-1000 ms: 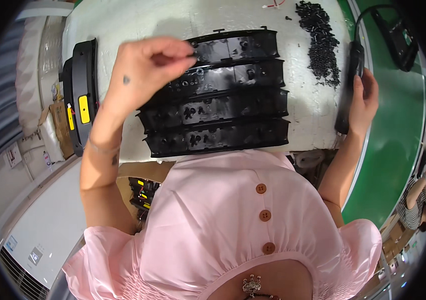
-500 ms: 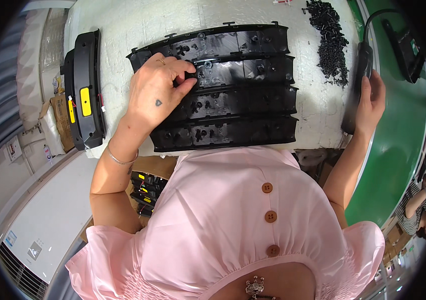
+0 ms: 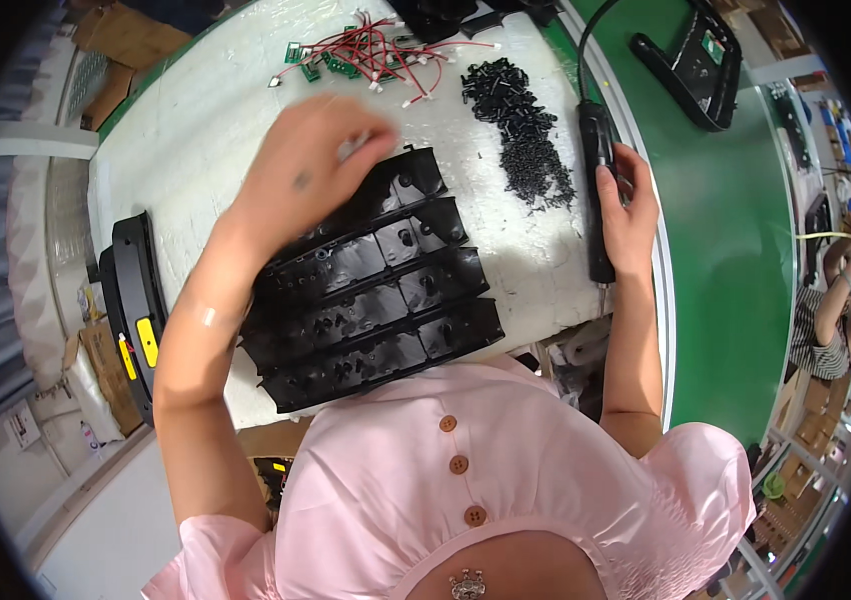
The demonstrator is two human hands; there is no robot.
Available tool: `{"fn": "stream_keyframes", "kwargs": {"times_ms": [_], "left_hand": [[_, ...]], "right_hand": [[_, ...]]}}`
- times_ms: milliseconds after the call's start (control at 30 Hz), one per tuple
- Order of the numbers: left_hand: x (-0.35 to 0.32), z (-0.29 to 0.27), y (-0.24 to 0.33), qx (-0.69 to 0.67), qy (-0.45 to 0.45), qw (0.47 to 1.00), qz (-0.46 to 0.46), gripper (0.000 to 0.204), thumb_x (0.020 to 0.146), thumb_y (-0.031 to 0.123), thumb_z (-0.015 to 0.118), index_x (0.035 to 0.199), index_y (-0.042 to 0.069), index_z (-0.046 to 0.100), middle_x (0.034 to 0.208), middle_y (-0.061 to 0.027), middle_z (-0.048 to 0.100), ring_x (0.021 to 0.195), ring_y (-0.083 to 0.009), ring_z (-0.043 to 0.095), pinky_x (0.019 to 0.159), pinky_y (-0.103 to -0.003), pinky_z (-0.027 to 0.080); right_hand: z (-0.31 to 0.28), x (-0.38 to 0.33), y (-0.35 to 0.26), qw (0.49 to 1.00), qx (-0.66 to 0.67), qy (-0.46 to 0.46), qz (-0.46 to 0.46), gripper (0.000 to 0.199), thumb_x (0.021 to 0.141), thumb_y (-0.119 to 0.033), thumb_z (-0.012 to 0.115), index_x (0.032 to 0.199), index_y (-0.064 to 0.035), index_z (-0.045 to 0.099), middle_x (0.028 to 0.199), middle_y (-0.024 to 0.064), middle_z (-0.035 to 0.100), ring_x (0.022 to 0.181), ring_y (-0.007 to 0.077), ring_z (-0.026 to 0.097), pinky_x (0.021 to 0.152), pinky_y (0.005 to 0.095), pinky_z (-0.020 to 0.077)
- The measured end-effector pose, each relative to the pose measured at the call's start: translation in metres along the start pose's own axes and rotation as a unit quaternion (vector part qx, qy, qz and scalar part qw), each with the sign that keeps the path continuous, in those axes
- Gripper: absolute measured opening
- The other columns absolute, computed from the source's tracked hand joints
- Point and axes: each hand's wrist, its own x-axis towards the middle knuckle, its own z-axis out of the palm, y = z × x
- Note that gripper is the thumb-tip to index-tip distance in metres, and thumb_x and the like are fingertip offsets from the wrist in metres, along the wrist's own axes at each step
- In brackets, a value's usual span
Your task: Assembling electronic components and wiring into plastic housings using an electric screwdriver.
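Black panels (image 3: pixel 371 312), mid-frame: slanting up rightward, lying nearest our left hand (image 3: pixel 316 165), its blurred hold escaping us; our right hand (image 3: pixel 630 220) is grasping a corded tool (image 3: pixel 594 215).

Wired boards (image 3: pixel 346 67) behind panels (image 3: pixel 376 290), left of screw pile (image 3: pixel 518 130).

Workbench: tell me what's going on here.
The person's right hand holds a corded black tool. The left hand, blurred, is over the farthest of four black panels; whether it holds anything is unclear. Small black screws lie heaped between the panels and the tool.
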Motion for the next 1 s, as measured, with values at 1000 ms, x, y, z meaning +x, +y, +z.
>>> {"fn": "stream_keyframes", "kwargs": {"times_ms": [1000], "left_hand": [[-0.151,-0.017,0.022,-0.373,0.090,0.856,-0.347,0.023,0.079,-0.010,0.062,0.100,0.000,0.064,0.090,-0.0053,0.066,0.078,-0.0102,0.064,0.076,-0.019,0.052]], "right_hand": [[0.004,0.009,0.014,1.000,0.004,-0.007,-0.003,0.038,0.089,-0.019,0.063,0.119,0.0033,0.055,0.112,0.0133,0.061,0.103,0.0176,0.057,0.090,0.0276,0.0436]]}}
